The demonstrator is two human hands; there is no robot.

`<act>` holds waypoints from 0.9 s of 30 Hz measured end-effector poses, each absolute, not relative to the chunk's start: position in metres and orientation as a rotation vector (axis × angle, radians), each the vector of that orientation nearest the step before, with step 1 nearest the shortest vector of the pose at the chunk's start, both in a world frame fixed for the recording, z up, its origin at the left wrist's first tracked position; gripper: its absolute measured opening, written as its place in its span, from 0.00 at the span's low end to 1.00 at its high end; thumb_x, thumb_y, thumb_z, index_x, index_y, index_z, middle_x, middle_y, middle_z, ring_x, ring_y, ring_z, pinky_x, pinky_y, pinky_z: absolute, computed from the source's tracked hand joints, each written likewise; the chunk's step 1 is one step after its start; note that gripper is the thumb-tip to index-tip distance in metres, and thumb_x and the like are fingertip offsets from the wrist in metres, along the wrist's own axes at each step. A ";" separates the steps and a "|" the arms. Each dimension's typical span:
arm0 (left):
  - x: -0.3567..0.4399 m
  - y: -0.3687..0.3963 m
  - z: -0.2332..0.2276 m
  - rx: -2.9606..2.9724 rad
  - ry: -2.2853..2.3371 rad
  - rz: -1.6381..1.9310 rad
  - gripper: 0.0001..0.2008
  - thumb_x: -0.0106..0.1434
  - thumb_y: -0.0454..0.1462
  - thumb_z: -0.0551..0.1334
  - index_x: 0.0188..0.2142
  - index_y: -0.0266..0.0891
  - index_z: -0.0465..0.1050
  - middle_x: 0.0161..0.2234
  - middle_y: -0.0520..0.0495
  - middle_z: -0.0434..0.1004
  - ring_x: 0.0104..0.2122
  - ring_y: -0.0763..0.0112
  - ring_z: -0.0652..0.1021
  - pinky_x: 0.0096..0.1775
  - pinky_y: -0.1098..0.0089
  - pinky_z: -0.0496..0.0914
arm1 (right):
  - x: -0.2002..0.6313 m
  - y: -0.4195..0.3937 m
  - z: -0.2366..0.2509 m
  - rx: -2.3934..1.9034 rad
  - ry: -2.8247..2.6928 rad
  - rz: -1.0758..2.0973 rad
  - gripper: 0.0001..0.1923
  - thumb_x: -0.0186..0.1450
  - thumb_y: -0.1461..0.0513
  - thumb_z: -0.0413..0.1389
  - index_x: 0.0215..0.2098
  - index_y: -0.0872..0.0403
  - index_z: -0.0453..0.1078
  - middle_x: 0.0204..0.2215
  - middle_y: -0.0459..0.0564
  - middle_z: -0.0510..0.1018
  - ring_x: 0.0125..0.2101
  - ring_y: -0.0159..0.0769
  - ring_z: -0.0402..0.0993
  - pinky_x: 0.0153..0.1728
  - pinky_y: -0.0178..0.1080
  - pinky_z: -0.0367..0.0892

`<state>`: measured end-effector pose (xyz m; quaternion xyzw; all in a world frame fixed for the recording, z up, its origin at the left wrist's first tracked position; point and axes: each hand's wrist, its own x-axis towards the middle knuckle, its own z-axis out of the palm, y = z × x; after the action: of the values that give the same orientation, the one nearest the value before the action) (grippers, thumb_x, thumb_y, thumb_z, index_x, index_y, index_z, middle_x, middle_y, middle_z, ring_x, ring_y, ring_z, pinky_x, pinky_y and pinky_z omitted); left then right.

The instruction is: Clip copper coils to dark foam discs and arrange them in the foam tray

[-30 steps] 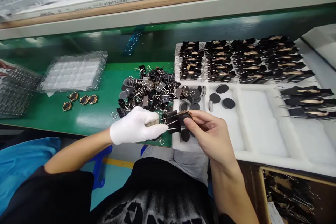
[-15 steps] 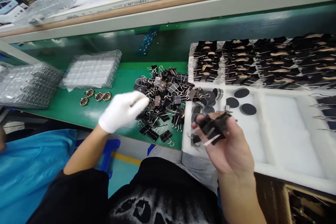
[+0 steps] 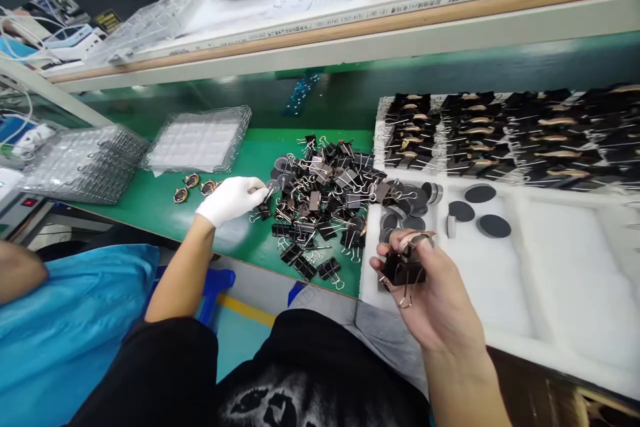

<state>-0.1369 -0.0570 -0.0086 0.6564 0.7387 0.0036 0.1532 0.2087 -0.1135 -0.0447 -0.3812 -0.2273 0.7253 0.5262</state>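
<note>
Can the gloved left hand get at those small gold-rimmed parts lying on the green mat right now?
Probably yes. The left hand rests at the binder clip pile, and the gold-rimmed parts lie on open green mat beside it, with nothing between them.

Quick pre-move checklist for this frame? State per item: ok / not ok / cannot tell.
1. Left hand at the near-left edge of the binder clip pile, fingertips pinching a small piece: ok.
2. What that piece is: cannot tell, too small.
3. Right hand holds the clipped part above the near edge of the white foam tray: ok.
4. Clip fully seated on that part: cannot tell, fingers cover it.
5. Bare tray space to the right of the black discs: ok.
6. Loose gold rings lie apart from the pile: ok.
</note>
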 end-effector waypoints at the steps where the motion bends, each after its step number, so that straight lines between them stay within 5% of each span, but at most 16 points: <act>1: -0.140 -0.057 -0.006 1.852 2.136 0.125 0.19 0.68 0.49 0.56 0.41 0.41 0.81 0.41 0.44 0.86 0.41 0.59 0.82 0.44 0.65 0.71 | 0.209 -0.114 -0.045 -0.929 -0.561 1.741 0.13 0.63 0.51 0.68 0.34 0.50 0.77 0.30 0.47 0.81 0.31 0.36 0.83 0.30 0.34 0.81; 5: -0.124 -0.066 -0.003 1.556 2.018 0.907 0.18 0.66 0.49 0.62 0.45 0.37 0.78 0.42 0.43 0.85 0.35 0.66 0.83 0.42 0.66 0.75 | 0.197 -0.117 -0.044 -0.954 -0.695 1.799 0.12 0.65 0.52 0.67 0.43 0.49 0.79 0.40 0.51 0.86 0.33 0.40 0.85 0.35 0.41 0.83; 7: -0.094 -0.076 -0.009 1.464 1.818 1.132 0.18 0.63 0.48 0.66 0.44 0.37 0.75 0.40 0.44 0.84 0.33 0.68 0.83 0.39 0.67 0.76 | 0.185 -0.118 -0.045 -0.911 -0.830 1.774 0.15 0.66 0.52 0.66 0.48 0.47 0.80 0.53 0.54 0.83 0.45 0.45 0.85 0.44 0.46 0.82; 10: -0.040 -0.095 -0.023 1.577 1.628 1.181 0.11 0.62 0.43 0.68 0.37 0.39 0.72 0.35 0.48 0.81 0.34 0.70 0.81 0.40 0.67 0.76 | 0.170 -0.118 -0.047 -0.830 -1.026 1.668 0.13 0.67 0.53 0.66 0.49 0.46 0.81 0.66 0.54 0.73 0.64 0.49 0.72 0.62 0.51 0.72; 15: 0.001 -0.105 -0.035 1.886 1.335 1.199 0.04 0.67 0.39 0.60 0.38 0.42 0.67 0.36 0.47 0.79 0.36 0.69 0.80 0.41 0.66 0.75 | 0.177 -0.116 -0.046 -0.816 -1.157 1.498 0.10 0.69 0.57 0.63 0.46 0.47 0.83 0.61 0.55 0.78 0.64 0.48 0.72 0.65 0.50 0.68; 18: -0.008 -0.094 -0.023 2.000 1.339 0.945 0.15 0.59 0.40 0.64 0.44 0.42 0.66 0.32 0.52 0.75 0.24 0.75 0.73 0.29 0.70 0.69 | 0.195 -0.117 -0.041 -0.848 -1.331 1.436 0.07 0.68 0.60 0.63 0.43 0.48 0.83 0.58 0.56 0.80 0.62 0.49 0.73 0.61 0.49 0.72; 22: -0.018 -0.078 -0.001 2.347 1.220 0.605 0.11 0.55 0.41 0.68 0.34 0.41 0.70 0.21 0.59 0.67 0.20 0.76 0.68 0.26 0.72 0.63 | 0.212 -0.119 -0.037 -0.856 -1.540 1.382 0.06 0.67 0.62 0.63 0.42 0.48 0.82 0.57 0.55 0.80 0.59 0.48 0.76 0.58 0.48 0.74; 27: -0.010 -0.075 0.000 2.455 1.122 0.518 0.10 0.63 0.43 0.64 0.42 0.41 0.74 0.31 0.51 0.81 0.30 0.68 0.81 0.36 0.69 0.71 | 0.216 -0.119 -0.040 -0.869 -1.549 1.317 0.07 0.67 0.62 0.63 0.43 0.47 0.81 0.57 0.54 0.80 0.56 0.47 0.78 0.57 0.48 0.75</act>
<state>-0.0097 -0.0751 0.0000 0.8760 0.4004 0.1848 0.1955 0.2161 -0.1191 -0.0405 -0.3511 -0.6262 0.5324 0.4486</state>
